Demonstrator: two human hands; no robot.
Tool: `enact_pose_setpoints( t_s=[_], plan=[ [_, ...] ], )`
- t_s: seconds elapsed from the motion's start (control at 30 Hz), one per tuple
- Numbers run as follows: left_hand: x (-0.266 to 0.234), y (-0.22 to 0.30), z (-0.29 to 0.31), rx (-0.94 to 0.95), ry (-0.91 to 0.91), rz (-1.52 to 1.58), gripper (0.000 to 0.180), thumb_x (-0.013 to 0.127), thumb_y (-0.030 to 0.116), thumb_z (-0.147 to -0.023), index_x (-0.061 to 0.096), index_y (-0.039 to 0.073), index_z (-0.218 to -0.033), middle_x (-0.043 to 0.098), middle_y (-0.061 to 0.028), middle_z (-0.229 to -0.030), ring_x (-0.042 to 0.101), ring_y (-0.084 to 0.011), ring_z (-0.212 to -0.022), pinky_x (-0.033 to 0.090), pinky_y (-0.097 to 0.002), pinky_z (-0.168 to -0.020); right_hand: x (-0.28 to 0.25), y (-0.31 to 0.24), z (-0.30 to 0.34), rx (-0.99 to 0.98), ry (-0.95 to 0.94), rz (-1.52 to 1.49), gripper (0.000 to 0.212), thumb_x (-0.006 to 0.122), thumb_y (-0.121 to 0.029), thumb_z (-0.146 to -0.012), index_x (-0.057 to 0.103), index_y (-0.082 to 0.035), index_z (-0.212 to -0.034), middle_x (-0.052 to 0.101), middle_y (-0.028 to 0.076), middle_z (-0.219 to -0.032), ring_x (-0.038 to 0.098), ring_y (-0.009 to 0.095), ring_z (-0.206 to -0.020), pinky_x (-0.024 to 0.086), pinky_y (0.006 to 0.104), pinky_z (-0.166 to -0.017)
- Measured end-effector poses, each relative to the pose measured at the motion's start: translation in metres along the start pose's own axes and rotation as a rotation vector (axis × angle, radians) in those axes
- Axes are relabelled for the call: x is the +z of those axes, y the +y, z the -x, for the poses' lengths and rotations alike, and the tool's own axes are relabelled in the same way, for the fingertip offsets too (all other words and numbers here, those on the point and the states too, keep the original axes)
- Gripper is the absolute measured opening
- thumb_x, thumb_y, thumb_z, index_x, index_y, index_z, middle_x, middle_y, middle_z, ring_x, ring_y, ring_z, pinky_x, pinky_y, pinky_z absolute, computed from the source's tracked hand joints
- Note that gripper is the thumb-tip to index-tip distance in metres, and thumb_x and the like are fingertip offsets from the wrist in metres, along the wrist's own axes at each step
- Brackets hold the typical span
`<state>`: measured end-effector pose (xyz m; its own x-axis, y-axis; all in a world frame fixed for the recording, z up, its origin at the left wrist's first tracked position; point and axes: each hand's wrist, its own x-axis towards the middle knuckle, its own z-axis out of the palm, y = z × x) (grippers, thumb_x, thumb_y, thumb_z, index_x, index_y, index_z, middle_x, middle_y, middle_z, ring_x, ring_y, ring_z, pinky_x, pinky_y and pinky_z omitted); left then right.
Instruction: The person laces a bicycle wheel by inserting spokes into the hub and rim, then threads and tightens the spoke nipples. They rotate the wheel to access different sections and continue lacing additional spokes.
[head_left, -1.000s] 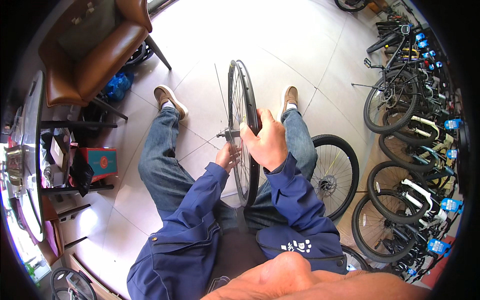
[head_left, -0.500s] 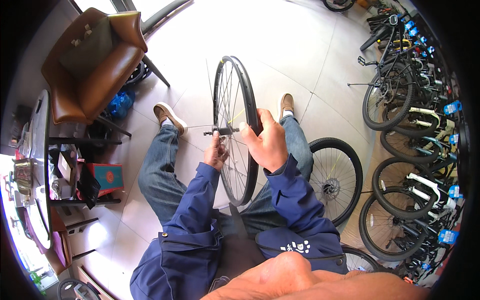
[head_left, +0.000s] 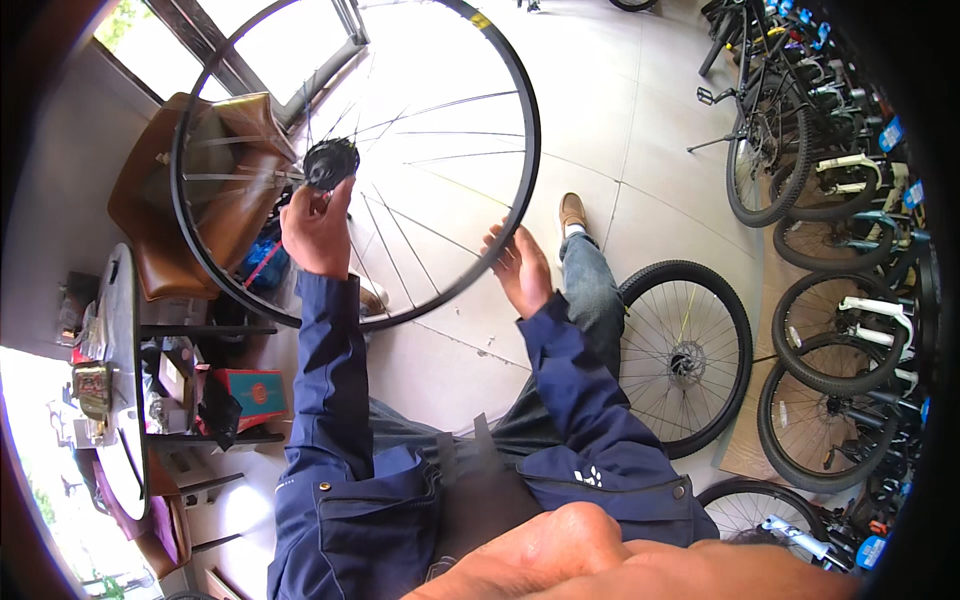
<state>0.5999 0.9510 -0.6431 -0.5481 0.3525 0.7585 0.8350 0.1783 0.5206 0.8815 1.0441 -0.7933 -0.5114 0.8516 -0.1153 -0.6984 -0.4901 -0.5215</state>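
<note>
A bare bicycle wheel rim [head_left: 534, 135] without a tyre is held up in front of me, its flat side facing me. Its black hub [head_left: 331, 160] carries thin spokes, some of them blurred. My left hand [head_left: 318, 235] is closed around the axle end, just below the hub. At the rim's lower right edge is my right hand [head_left: 522, 270], its fingers spread and the fingertips at the rim. Whether they touch it is hard to tell.
On the floor by my right leg lies a tyred wheel [head_left: 685, 362] with a disc rotor. Bicycles [head_left: 772, 140] stand in a row along the right. To the left are a brown chair [head_left: 160, 240], a round table [head_left: 122, 380] and a red-and-teal box [head_left: 250, 396].
The wheel has turned from nearly edge-on to face me and moved up and left. My left hand rose with it; my right hand has loosened from its grip on the rim.
</note>
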Motion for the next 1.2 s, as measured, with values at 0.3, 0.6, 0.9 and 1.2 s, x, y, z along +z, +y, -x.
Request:
enact_pose_setpoints(
  t_s=[0.3, 0.6, 0.9, 1.2],
  plan=[
    [-0.021, 0.083, -0.013, 0.309, -0.044, -0.3, 0.042, 0.098, 0.041, -0.077, 0.073, 0.01, -0.09, 0.066, -0.0035, -0.078, 0.064, -0.0298, -0.083, 0.055, -0.0446, -0.077, 0.002, 0.094, -0.061, 0.223, 0.183, -0.401, 0.035, 0.057, -0.042, -0.113, 0.068, -0.011, -0.125, 0.071, 0.007, -0.116, 0.07, 0.026, -0.109, 0.056, 0.0505, -0.099],
    [-0.041, 0.096, 0.002, 0.405, 0.031, -0.258, 0.043, 0.099, 0.037, -0.077, 0.068, 0.008, -0.084, 0.065, -0.0035, -0.075, 0.063, -0.0289, -0.075, 0.052, -0.0427, -0.08, -0.013, 0.095, -0.049, 0.285, 0.136, -0.325, 0.031, 0.056, -0.037, -0.113, 0.07, -0.011, -0.121, 0.073, 0.007, -0.118, 0.069, 0.026, -0.114, 0.057, 0.0536, -0.103],
    [-0.058, 0.123, 0.008, 0.543, -0.002, -0.23, 0.044, 0.101, 0.028, -0.071, 0.075, 0.008, -0.1, 0.068, -0.0027, -0.077, 0.066, -0.0275, -0.082, 0.052, -0.0403, -0.085, 0.0, 0.094, -0.025, 0.537, 0.186, -0.481, 0.031, 0.055, -0.031, -0.112, 0.071, -0.005, -0.119, 0.078, 0.013, -0.118, 0.073, 0.034, -0.118, 0.058, 0.0562, -0.106],
    [-0.074, 0.124, 0.022, 0.609, -0.13, -0.149, 0.047, 0.095, 0.014, -0.065, 0.078, 0.008, -0.108, 0.069, -0.002, -0.083, 0.068, -0.0276, -0.089, 0.055, -0.0424, -0.086, -0.008, 0.1, -0.017, 0.477, 0.259, -0.479, 0.031, 0.061, -0.033, -0.112, 0.07, -0.005, -0.123, 0.075, 0.016, -0.127, 0.07, 0.039, -0.127, 0.055, 0.0636, -0.113]
  ],
)
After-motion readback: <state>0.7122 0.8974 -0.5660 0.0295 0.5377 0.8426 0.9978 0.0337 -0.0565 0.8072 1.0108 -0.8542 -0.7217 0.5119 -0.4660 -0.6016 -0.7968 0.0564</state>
